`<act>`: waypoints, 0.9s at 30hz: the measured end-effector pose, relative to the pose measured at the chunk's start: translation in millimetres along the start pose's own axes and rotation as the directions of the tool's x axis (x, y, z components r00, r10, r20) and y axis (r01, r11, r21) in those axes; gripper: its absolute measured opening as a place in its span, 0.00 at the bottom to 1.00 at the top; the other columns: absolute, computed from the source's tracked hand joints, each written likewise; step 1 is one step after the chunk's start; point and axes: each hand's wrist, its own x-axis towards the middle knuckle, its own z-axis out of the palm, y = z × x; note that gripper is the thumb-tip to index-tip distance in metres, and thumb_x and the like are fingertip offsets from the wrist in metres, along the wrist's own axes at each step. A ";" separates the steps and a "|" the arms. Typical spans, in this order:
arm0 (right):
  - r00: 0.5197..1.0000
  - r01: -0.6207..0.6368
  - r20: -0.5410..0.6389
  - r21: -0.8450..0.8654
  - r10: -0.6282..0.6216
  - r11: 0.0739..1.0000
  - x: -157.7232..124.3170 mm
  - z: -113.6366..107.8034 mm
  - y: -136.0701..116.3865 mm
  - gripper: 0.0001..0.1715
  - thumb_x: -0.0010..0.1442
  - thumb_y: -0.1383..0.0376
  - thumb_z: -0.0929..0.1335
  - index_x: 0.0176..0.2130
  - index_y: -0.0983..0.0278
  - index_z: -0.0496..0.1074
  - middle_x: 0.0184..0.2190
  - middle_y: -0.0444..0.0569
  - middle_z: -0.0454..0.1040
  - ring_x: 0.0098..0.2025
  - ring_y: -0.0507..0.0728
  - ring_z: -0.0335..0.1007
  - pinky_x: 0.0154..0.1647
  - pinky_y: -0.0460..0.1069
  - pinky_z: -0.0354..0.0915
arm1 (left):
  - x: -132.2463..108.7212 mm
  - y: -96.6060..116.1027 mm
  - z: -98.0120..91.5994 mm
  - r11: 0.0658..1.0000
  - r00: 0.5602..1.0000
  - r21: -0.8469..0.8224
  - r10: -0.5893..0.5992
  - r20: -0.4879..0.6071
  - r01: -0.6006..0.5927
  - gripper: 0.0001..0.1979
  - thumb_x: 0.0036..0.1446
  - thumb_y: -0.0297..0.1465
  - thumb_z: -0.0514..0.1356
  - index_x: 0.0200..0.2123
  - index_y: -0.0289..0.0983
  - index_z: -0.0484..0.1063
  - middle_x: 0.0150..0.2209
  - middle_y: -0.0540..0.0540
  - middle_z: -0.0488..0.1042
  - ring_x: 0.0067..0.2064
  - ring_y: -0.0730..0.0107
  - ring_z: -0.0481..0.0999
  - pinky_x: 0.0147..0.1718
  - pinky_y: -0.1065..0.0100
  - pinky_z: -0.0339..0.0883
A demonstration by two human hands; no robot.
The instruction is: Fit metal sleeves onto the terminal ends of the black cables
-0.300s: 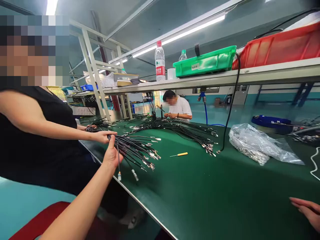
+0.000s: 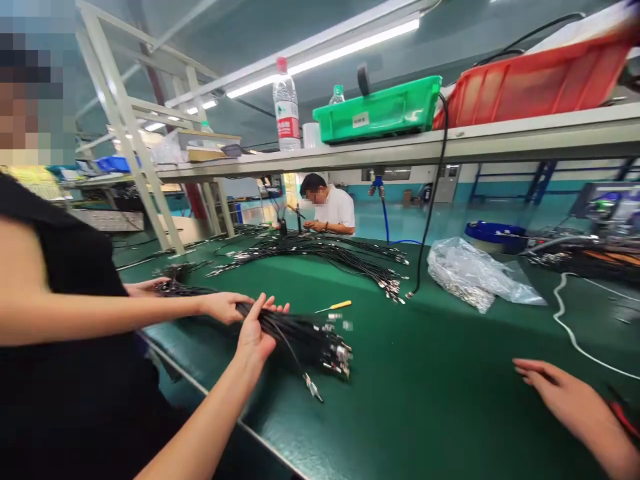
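Note:
My left hand (image 2: pixel 256 333) reaches in from the lower left, its fingers curled round a bundle of black cables (image 2: pixel 300 337) with metal end connectors, which lies on the green table (image 2: pixel 410 400). A co-worker in black, standing at the left, holds the same bundle with one hand (image 2: pixel 225 307) just beside mine. One loose cable end (image 2: pixel 313 387) sticks out below the bundle. My right hand (image 2: pixel 565 393) hovers low over the table at the lower right, fingers stretched out and holding nothing.
A yellow-handled screwdriver (image 2: pixel 334 307) lies past the bundle. More black cables (image 2: pixel 340 257) fan across the middle, with a clear plastic bag (image 2: pixel 475 273) and a white cord (image 2: pixel 570 327) to the right. Another person (image 2: pixel 327 210) sits at the far end. Bins and bottles stand on the shelf (image 2: pixel 380 110).
The spread cable ends have been drawn together into a tight bundle. My left hand went from pinching a single cable to clasping the bundle. My right hand has come further into view.

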 end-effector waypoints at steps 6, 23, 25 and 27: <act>0.929 0.318 0.140 0.172 -0.343 0.932 -69.1 0.9 -148.1 0.20 0.58 0.52 0.61 0.42 0.59 0.72 0.43 0.50 0.72 0.47 0.61 0.66 0.50 0.57 0.61 | -60.6 -77.3 9.3 0.963 0.963 -0.016 -0.268 -0.031 0.268 0.11 0.55 0.24 0.54 0.21 0.34 0.62 0.15 0.55 0.58 0.18 0.79 0.63 0.28 0.69 0.70; 0.654 0.746 0.387 -0.187 -0.650 0.640 -98.7 38.2 -146.8 0.31 0.52 0.70 0.58 0.56 0.61 0.60 0.48 0.50 0.68 0.46 0.62 0.65 0.46 0.59 0.61 | -148.3 -125.1 29.5 0.476 0.583 0.860 -0.757 0.294 0.184 0.07 0.49 0.31 0.61 0.31 0.33 0.74 0.27 0.46 0.75 0.29 0.71 0.74 0.32 0.69 0.67; 0.684 0.708 0.453 -0.220 -0.572 0.671 -91.9 34.7 -139.4 0.26 0.54 0.65 0.61 0.53 0.62 0.64 0.48 0.52 0.69 0.48 0.65 0.64 0.47 0.61 0.61 | -146.6 -103.1 19.3 0.365 0.687 0.906 -0.604 0.404 -0.212 0.08 0.53 0.31 0.57 0.31 0.35 0.75 0.29 0.46 0.75 0.32 0.70 0.74 0.35 0.68 0.67; 0.692 0.662 0.550 -0.223 -0.468 0.716 -85.2 27.6 -135.2 0.25 0.53 0.58 0.65 0.51 0.62 0.68 0.48 0.52 0.69 0.49 0.67 0.64 0.50 0.63 0.59 | -136.9 -86.5 11.7 0.236 0.695 0.788 -0.374 0.614 -0.569 0.09 0.57 0.30 0.54 0.36 0.38 0.75 0.34 0.46 0.75 0.38 0.69 0.73 0.40 0.67 0.66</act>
